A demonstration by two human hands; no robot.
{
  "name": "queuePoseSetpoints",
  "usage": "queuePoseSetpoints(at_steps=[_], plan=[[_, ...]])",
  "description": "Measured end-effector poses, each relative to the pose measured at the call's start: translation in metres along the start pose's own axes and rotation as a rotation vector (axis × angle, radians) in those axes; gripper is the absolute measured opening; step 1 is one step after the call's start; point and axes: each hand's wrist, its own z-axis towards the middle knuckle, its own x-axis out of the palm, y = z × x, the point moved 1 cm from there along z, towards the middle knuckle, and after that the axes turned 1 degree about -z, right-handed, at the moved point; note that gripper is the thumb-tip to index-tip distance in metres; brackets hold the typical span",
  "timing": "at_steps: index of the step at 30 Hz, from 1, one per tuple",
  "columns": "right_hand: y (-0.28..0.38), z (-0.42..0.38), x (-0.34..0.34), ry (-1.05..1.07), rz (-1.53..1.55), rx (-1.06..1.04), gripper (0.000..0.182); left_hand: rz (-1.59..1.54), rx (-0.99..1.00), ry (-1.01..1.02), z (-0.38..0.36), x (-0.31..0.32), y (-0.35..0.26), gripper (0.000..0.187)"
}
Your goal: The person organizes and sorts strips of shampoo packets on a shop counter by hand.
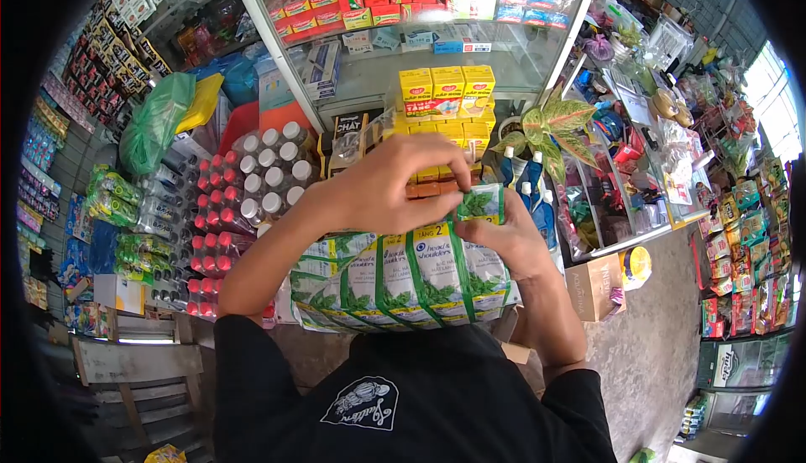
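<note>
A wide bundle of white and green shampoo sachet strips, printed "head & shoulders", rests against my front below my hands. My left hand reaches across above it, fingers closed and bent down at the end of a sachet strip. On the other side of that strip, my right hand grips it between thumb and fingers. The strip's end stands up between the two hands, with green leaves printed on it. My left fingertips partly hide where they touch it.
Yellow boxes are stacked just ahead, before a glass display case. Bottles with white caps and red caps stand at left. A leafy plant, blue bottles and a cardboard box are at right.
</note>
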Motion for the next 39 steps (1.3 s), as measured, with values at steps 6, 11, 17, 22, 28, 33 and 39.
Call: queuePoseSetpoints(at_steps=[6,11,17,22,28,33,39], plan=[[-0.002,0.004,-0.006,0.037,-0.034,0.020,0.038,-0.119,0.039,0.016,-0.012,0.000,0.002,0.024],[0.009,0.004,-0.003,0.057,-0.083,0.045,0.032,-0.067,0.103,-0.003,-0.017,0.001,-0.007,0.028],[0.004,0.009,-0.012,0.067,-0.025,0.101,0.034,0.070,0.070,-0.021,-0.021,0.002,-0.012,0.027],[0.016,0.013,-0.011,0.160,-0.237,0.068,0.029,0.131,0.042,0.002,-0.020,0.001,-0.013,0.028],[0.029,0.018,-0.006,0.197,-0.362,0.021,0.023,0.113,0.078,0.001,-0.018,-0.002,-0.013,0.027],[0.029,0.023,-0.005,0.177,-0.481,0.021,0.017,0.150,0.065,0.052,-0.016,-0.003,-0.013,0.021],[0.031,0.026,-0.007,0.200,-0.531,0.025,0.017,0.260,0.120,0.033,-0.015,-0.001,-0.016,0.019]])
